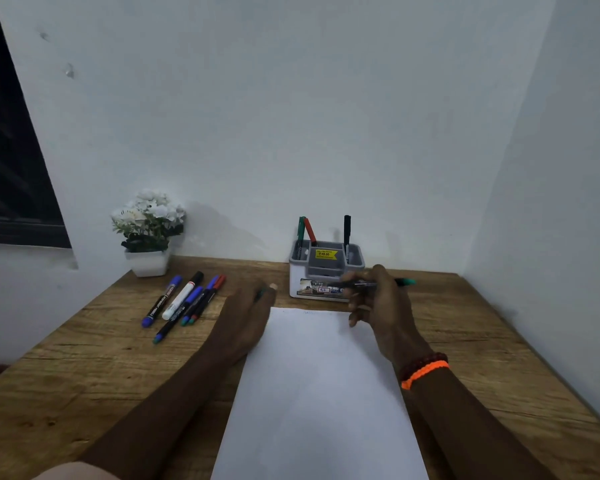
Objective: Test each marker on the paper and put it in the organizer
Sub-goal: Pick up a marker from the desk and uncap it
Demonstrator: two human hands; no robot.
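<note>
Over the paper's (319, 386) far edge our right hand (383, 303) grips a green-ended marker (378, 283) just before the organizer (326, 271); our left hand (248, 317) seems to pinch its cap; next, we judge, recapping.

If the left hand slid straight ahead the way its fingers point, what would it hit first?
Probably the organizer: the left hand points up and slightly right toward its lower left corner. Depth is unclear, so it might just pass to the organizer's left and reach the wall.
</note>
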